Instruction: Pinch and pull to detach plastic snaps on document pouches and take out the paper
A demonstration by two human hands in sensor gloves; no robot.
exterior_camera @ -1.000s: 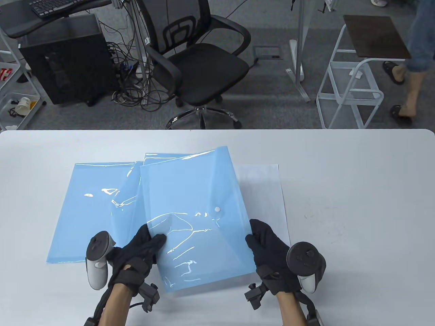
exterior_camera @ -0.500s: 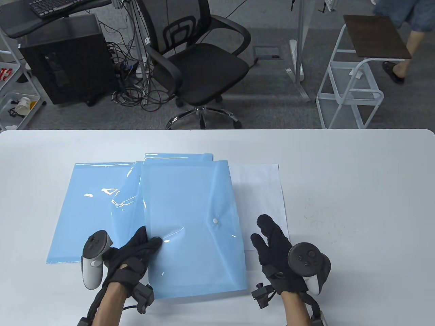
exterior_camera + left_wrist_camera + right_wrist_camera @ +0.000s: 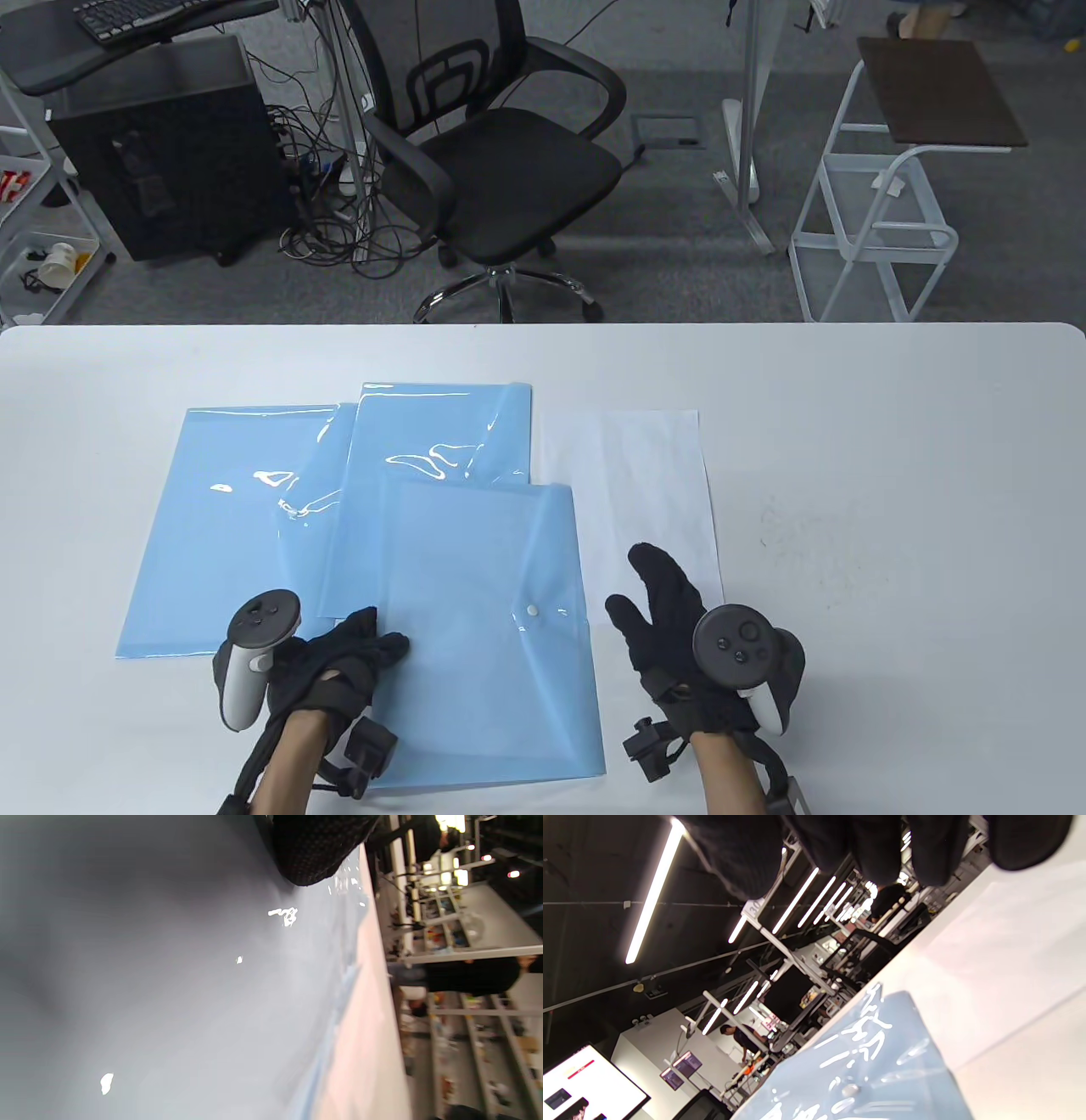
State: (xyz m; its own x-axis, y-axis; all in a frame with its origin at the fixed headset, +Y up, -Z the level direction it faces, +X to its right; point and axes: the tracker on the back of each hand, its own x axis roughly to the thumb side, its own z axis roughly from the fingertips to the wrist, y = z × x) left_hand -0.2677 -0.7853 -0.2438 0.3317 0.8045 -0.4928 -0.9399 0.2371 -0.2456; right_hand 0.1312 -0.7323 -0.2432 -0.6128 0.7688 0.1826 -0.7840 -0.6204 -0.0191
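On the near pouch's [image 3: 488, 628] left edge, the left hand's [image 3: 339, 666] fingers [image 3: 382, 645] lie curled, pressing it to the worktop [image 3: 891, 509]. The right hand [image 3: 679, 645] hovers just beside its right edge, fingers [image 3: 657, 573] spread, holding nothing. Its white snap [image 3: 532, 610] looks fastened. Two more blue pouches [image 3: 229, 509] lie behind, a paper sheet [image 3: 636, 484] beside.

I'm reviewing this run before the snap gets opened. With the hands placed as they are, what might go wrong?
The left hand holds only the near pouch's left edge, so pulling at the snap may drag the whole pouch instead of popping it. The right hand is open beside the pouch, over the loose paper sheet, and may shift it when moving to the snap. The pouch overlaps another pouch, which may slide along.
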